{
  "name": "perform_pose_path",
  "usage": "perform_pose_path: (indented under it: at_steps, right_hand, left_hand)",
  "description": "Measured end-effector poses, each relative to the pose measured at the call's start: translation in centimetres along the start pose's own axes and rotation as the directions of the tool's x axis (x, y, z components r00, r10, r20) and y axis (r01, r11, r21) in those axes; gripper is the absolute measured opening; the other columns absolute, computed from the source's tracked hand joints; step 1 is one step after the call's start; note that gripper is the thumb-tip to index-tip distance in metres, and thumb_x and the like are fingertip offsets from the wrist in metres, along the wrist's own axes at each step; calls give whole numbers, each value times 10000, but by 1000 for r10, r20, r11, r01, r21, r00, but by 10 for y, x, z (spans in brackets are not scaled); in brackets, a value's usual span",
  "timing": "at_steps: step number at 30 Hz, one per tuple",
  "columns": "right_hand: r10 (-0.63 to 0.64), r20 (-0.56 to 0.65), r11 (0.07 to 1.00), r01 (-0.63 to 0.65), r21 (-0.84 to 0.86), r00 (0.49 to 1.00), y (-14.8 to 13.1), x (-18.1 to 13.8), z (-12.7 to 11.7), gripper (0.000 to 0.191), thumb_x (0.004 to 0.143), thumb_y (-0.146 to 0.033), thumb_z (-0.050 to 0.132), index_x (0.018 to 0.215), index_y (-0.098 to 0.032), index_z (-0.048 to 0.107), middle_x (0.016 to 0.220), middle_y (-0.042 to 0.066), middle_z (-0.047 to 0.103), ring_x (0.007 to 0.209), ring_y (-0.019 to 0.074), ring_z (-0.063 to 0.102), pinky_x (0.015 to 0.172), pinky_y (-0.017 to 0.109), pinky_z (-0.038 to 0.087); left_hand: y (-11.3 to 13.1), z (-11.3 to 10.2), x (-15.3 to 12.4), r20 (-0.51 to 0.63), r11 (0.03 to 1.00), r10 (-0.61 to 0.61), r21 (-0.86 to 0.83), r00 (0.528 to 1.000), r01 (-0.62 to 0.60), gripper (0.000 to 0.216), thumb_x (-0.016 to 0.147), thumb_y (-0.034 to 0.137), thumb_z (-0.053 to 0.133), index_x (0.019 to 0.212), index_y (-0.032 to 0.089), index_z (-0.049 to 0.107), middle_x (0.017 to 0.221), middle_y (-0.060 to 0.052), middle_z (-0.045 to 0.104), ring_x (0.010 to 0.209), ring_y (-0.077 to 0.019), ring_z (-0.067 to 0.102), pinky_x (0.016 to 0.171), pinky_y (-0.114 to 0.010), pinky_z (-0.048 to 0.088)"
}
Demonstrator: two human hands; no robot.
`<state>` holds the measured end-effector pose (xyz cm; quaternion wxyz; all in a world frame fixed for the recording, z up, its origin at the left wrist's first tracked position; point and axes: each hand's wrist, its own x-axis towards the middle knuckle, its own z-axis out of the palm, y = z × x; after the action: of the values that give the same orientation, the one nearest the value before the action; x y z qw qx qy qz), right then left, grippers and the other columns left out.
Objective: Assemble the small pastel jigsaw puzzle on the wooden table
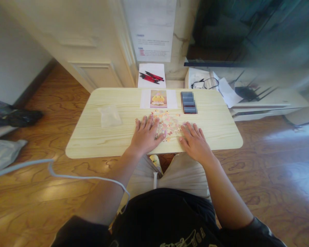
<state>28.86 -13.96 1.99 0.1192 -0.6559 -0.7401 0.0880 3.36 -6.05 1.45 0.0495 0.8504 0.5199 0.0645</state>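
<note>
1. Pens [149,79]: several, red and black, heaped on a white surface [151,67], upper centre.
2. Notice [154,43]: printed, hanging above the pens, top centre.
3. Phone [189,102]: flat, pixelated, right of centre.
4. Screen [221,31]: dark, upper right.
5. Bag [23,117]: black, left edge.
6. Cable [87,177]: pale, lower left.

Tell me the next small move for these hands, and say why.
Perhaps slide the right hand outward to spread the small pieces: they lie crowded together between it and the left hand, and both hands are palm-down at the cluster's edges.

Hands [145,136] palm-down on pale table [92,139], small pieces [169,126] between them, printed picture [158,99] beyond
</note>
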Motion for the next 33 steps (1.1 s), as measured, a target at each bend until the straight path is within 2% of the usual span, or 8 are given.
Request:
perform_pose_path:
  at_steps: [6, 10, 16, 18, 26, 33]
  right_hand:
    - [-3, 27, 1000, 3, -14, 1000, 0, -3, 0, 585, 1107, -502, 389, 1651, -291, 428, 1785, 79, 254, 1637, 422, 221, 1290, 669, 253]
    - [6, 22, 1000, -6, -20, 1000, -1, -4, -2, 602, 1104, -516, 390, 1658, -282, 419, 1785, 77, 252, 1640, 430, 205, 1288, 680, 251]
    - [-6, 33, 1000, 6, -17, 999, 1, -10, -7, 611, 1104, -544, 387, 1653, -279, 434, 1787, 76, 246, 1640, 437, 201, 1286, 689, 249]
    - [1, 41, 1000, 0, -13, 999, 2, -12, -7, 611, 1105, -536, 394, 1659, -280, 422, 1787, 79, 243, 1638, 442, 203, 1280, 700, 250]
    - [25, 28, 1000, -25, 10, 999, 10, -18, -8, 600, 1102, -551, 408, 1646, -299, 440, 1780, 67, 271, 1630, 446, 222, 1270, 712, 249]
    - [49, -12, 998, -49, 30, 999, 16, -24, -11, 583, 1093, -537, 448, 1621, -292, 468, 1758, 77, 325, 1613, 450, 248, 1256, 713, 250]
  left_hand:
    - [11, 1, 4, -28, 1000, 25, -9, 999, -25, 797, 1031, 717, 385, 1671, 241, 371, 1791, -119, 223, 1659, -404, 189, 1334, -651, 144]
    - [20, 1, 8, -35, 999, 41, -31, 999, -43, 783, 1025, 695, 433, 1676, 266, 362, 1783, -113, 254, 1657, -406, 195, 1322, -663, 180]
    - [46, -1, 2, -78, 965, 242, -87, 967, -248, 666, 1034, 622, 484, 1623, 313, 466, 1757, -64, 339, 1620, -380, 313, 1338, -626, 187]
    - [54, 1, 1, -86, 956, 266, -103, 960, -274, 650, 1040, 612, 479, 1615, 309, 481, 1744, -67, 365, 1618, -379, 317, 1332, -633, 198]
    - [63, 1, 8, -83, 952, 273, -123, 958, -281, 619, 1021, 597, 525, 1563, 301, 554, 1737, -72, 378, 1626, -389, 295, 1338, -653, 180]
    - [69, 1, 17, -58, 948, 296, -103, 953, -301, 645, 1020, 614, 512, 1573, 284, 543, 1748, -87, 353, 1634, -395, 274, 1337, -665, 166]
